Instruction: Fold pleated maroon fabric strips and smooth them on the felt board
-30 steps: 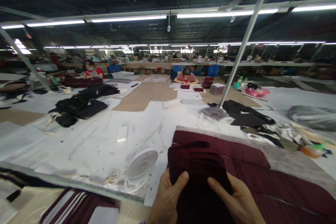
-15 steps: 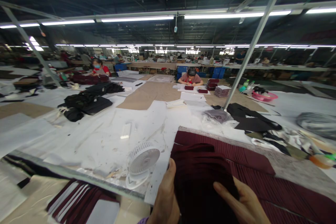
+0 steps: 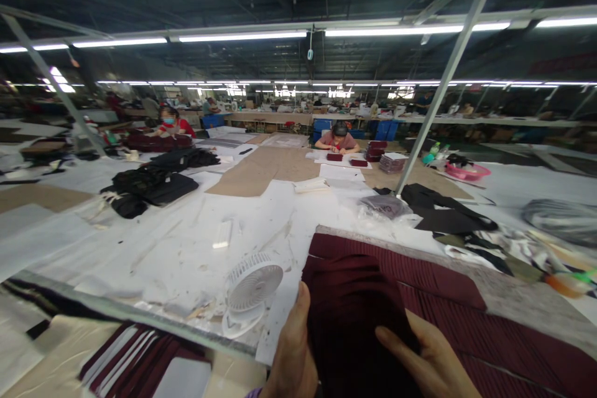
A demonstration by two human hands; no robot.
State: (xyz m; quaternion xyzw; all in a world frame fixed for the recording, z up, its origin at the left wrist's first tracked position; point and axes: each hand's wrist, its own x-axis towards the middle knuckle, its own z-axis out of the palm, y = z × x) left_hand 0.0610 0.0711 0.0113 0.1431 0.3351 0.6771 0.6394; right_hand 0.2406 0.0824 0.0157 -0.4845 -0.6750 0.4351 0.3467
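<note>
Between both hands, close to me, is a thick stack of dark maroon fabric pieces [image 3: 354,317]. My left hand [image 3: 293,345] grips its left side, thumb pointing up along the edge. On the right side my right hand [image 3: 424,354] is closed on the same stack, with its thumb across the near face; its other fingers are largely hidden behind the cloth. Just beyond and to the right, rows of overlapping maroon fabric pieces [image 3: 443,280] lie on a grey mottled board [image 3: 527,311].
A small white fan [image 3: 254,289] stands left of the stack. Below the table edge at lower left are maroon and white pieces [image 3: 135,354]. A slanted metal post [image 3: 448,81] rises beside a plastic-wrapped bundle [image 3: 385,206] and black cloth [image 3: 443,211]. A person [image 3: 339,137] works across the table.
The stack stays in both hands. Its top pieces look more bunched together than before, and the right hand has shifted very slightly left. The view has moved a little.
</note>
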